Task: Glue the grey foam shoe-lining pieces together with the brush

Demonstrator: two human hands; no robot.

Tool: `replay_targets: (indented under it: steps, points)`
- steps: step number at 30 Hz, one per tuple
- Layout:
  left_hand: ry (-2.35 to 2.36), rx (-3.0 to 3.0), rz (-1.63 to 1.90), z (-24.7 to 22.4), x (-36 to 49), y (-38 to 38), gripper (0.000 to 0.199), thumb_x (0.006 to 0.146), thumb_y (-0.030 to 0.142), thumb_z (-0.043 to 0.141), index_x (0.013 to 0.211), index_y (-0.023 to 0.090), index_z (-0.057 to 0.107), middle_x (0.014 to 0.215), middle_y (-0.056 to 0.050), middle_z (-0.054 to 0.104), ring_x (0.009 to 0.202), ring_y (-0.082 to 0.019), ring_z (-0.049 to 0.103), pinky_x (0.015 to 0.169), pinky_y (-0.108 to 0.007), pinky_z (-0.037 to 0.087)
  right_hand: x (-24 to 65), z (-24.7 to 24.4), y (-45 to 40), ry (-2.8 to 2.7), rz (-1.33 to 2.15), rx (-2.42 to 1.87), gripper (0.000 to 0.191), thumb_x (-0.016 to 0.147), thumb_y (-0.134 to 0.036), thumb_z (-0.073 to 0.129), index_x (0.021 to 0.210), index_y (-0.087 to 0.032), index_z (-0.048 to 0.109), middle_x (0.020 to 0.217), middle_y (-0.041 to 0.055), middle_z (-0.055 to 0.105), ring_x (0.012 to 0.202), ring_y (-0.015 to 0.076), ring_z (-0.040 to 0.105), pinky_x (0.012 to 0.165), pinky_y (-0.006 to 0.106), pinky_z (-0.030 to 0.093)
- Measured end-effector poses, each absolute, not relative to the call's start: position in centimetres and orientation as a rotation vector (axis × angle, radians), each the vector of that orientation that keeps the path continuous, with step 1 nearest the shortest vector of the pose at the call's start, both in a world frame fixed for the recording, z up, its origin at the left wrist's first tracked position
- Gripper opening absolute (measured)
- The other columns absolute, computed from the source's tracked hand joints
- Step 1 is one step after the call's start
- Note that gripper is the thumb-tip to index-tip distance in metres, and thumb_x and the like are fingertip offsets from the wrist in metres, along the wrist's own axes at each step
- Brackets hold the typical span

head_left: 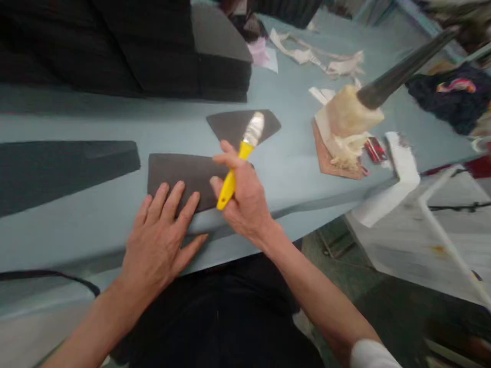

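My left hand [157, 240] lies with spread fingers, its fingertips on the lower edge of a dark flat piece [180, 171] on the blue-grey table. My right hand [247, 197] is closed around the yellow handle of a brush [237, 171], over the right end of that piece. The brush's pale bristles point up and away, above a smaller dark piece [230, 122] with pointed ends. Whether the bristles touch that piece I cannot tell. A long dark tapered piece [69, 171] lies to the left.
Stacked dark material [153, 51] stands at the back left. At the right are a pale block with a dark handle [353, 112], a red packet [375, 150] and a white strip [402, 174]. Pale scraps [303, 53] lie behind. The table's front edge runs near my body.
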State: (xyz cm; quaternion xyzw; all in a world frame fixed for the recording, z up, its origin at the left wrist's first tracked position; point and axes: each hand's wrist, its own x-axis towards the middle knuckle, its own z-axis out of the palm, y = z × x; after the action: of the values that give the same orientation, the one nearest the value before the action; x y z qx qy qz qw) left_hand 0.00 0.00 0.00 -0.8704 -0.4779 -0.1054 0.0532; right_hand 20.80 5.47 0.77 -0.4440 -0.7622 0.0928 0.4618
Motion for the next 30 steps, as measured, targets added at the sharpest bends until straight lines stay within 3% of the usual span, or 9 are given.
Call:
replay_targets:
  steps: [6,9,17,22,30]
  points:
    - [-1.449,-2.653,-0.374,-1.0,0.1,0.3,0.065,0.107,0.044,0.035,0.156,0.001,0.040,0.158,-0.031,0.047,0.150,-0.051,0.043,0.120,-0.066,0.041,16.7,-0.3,7.2,-2.140,0.412,-1.103,0.034,0.111,-0.028,0.048,0.141,-0.014,0.053,0.161,0.0223,0.055,0.152,0.0241,0.053,0.126,0.042,0.045]
    - [-1.458,-2.662,-0.375,-1.0,0.1,0.2,0.063,0.106,0.042,0.036,0.156,0.005,0.043,0.163,-0.029,0.044,0.151,-0.051,0.042,0.120,-0.066,0.040,17.5,-0.6,7.1,-2.159,0.385,-1.192,0.042,0.109,-0.032,0.053,0.146,-0.011,0.051,0.162,0.0243,0.054,0.147,0.0281,0.057,0.124,0.045,0.047]
    - [-1.529,-2.691,-0.384,-1.6,-0.1,0.1,0.067,0.104,0.042,0.047,0.165,0.018,0.033,0.173,-0.022,0.034,0.159,-0.047,0.035,0.125,-0.068,0.038,21.1,-1.3,6.0,-2.138,0.279,-1.315,0.042,0.109,-0.036,0.052,0.144,-0.014,0.052,0.163,0.0233,0.053,0.152,0.0311,0.051,0.125,0.053,0.043]
    - [-1.581,-2.680,-0.342,-1.0,0.2,-0.3,0.077,0.097,0.039,0.067,0.165,0.019,0.038,0.174,-0.020,0.033,0.160,-0.045,0.034,0.126,-0.065,0.041,21.9,-1.9,5.8,-2.098,0.261,-1.345,0.040,0.107,-0.035,0.056,0.141,-0.016,0.055,0.159,0.0228,0.058,0.147,0.0331,0.055,0.122,0.055,0.045]
    - [-1.631,-2.698,-0.340,-0.8,0.2,-0.6,0.096,0.085,0.051,0.085,0.163,0.020,0.040,0.175,-0.018,0.032,0.161,-0.044,0.034,0.128,-0.066,0.043,21.7,-2.9,5.9,-2.093,0.212,-1.317,0.041,0.103,-0.034,0.062,0.139,-0.015,0.057,0.155,0.0253,0.060,0.138,0.0393,0.059,0.115,0.061,0.048]
